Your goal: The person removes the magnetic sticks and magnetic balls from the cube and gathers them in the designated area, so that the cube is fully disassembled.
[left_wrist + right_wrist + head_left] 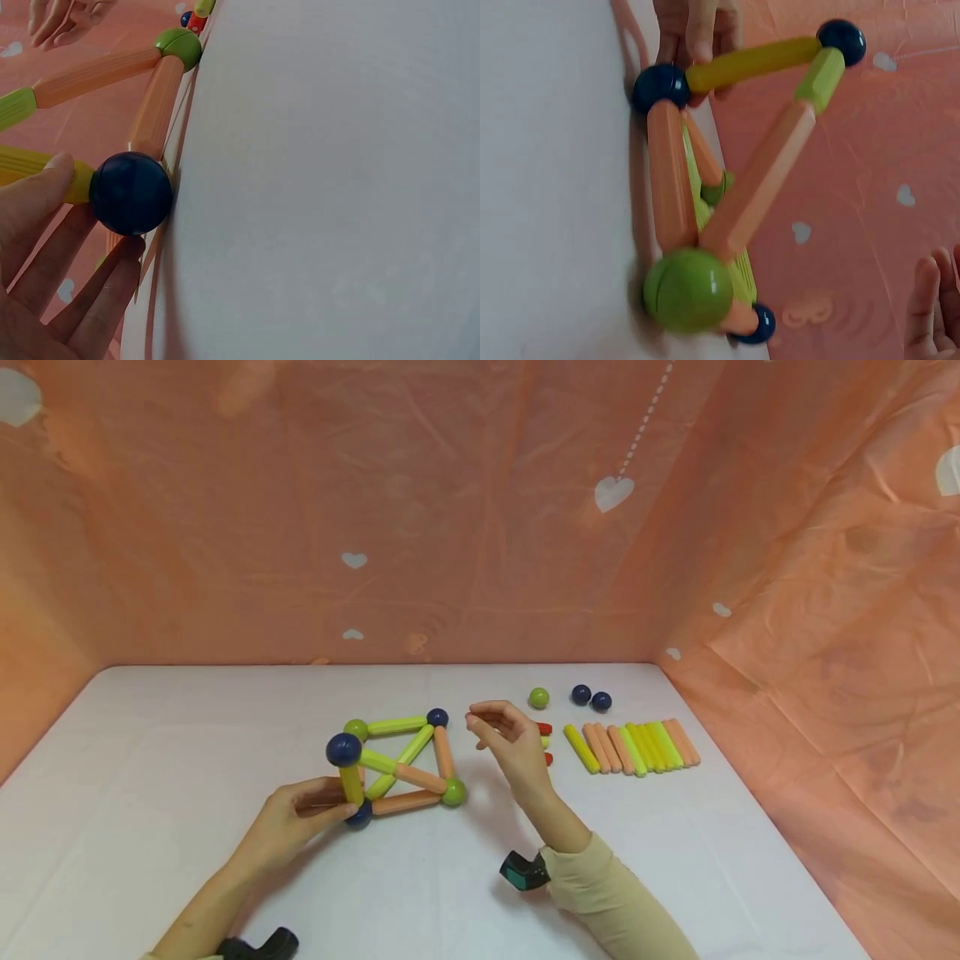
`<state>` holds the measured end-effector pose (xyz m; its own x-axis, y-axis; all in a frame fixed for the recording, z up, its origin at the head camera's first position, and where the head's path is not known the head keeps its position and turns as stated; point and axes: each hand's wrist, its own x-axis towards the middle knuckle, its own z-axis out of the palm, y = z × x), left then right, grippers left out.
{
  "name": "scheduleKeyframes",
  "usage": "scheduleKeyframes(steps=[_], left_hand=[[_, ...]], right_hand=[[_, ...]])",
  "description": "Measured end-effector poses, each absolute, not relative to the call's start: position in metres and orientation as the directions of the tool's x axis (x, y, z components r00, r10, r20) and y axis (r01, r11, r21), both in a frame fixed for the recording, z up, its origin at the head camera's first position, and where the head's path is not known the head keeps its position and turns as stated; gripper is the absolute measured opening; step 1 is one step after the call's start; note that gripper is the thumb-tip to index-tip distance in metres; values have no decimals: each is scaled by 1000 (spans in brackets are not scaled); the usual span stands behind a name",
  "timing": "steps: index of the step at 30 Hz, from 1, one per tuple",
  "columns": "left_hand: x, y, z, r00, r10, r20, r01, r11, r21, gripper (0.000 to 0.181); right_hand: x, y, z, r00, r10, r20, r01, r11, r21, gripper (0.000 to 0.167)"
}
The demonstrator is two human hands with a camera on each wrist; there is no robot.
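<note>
My left hand (281, 822) pinches an upright yellow magnetic rod (350, 783) near its foot, beside a dark blue ball (131, 193) on the table. Another dark blue ball (343, 749) tops that rod. From it a light green rod (377, 762) and an orange rod (420, 778), joined end to end, slope down to a green ball (453, 792). More rods form a four-sided base with a diagonal light green rod (415, 746). Right of this frame my right hand (517, 752) is raised, fingers loosely bent, apparently holding nothing.
A row of yellow, orange and light green rods (633, 747) lies at the right. Behind it are a loose green ball (538, 697) and two dark blue balls (581, 695). Several red-ended pieces (546, 728) are partly hidden behind the right hand.
</note>
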<state>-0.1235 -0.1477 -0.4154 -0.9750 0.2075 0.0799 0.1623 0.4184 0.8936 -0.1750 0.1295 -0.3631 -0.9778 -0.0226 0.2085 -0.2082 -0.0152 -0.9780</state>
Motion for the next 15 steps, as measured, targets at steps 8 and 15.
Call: scheduleKeyframes(steps=[8,15], left_hand=[[-122,-148,-417,-975,211,75,157,406,900,36],[-123,-148,-416,-981,187,55,131,424,896,37]], right_hand=[[-172,107,-363,-955,-204,217,-209,-63,-976,26],[-172,91,-366,-920,-309,242,-240,-46,-970,30]])
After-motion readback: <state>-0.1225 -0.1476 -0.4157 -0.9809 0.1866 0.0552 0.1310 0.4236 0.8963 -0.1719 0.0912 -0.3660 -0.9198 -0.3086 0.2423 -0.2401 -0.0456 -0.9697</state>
